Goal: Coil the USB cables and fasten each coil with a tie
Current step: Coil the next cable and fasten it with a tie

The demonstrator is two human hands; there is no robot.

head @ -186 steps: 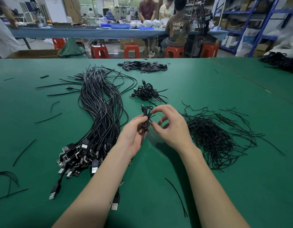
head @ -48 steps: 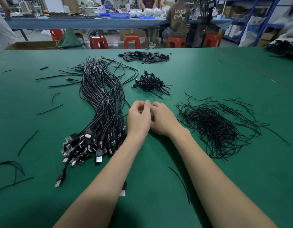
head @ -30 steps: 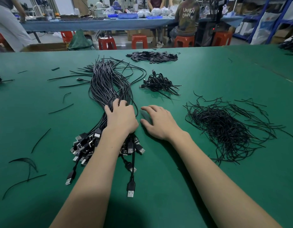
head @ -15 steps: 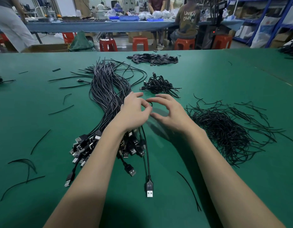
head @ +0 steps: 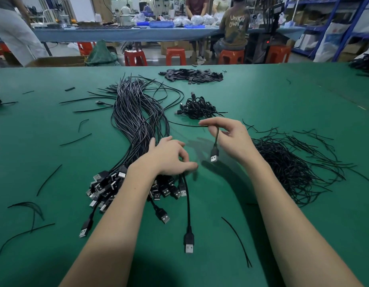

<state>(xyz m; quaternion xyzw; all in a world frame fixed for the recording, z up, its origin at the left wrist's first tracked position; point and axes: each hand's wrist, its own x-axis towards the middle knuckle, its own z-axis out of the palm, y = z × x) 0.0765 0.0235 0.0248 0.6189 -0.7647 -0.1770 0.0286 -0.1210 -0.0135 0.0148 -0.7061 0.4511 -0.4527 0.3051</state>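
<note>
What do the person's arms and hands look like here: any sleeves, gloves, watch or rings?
Both forearms are bare up to the frame edge, no sleeves showing. The left hand and right hand wear no gloves; no watch, wristband or ring is visible.

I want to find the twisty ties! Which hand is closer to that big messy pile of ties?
Right. The right hand hangs just beside the pile of ties; the left hand rests farther away, on the cable bundle.

The only readable text was "UNKN OWN", printed in pale letters in two lines on the back of an olive T-shirt [head: 235,27] worn by a person seated on a red stool [head: 231,56] beyond the green counter [head: 283,96].
</note>
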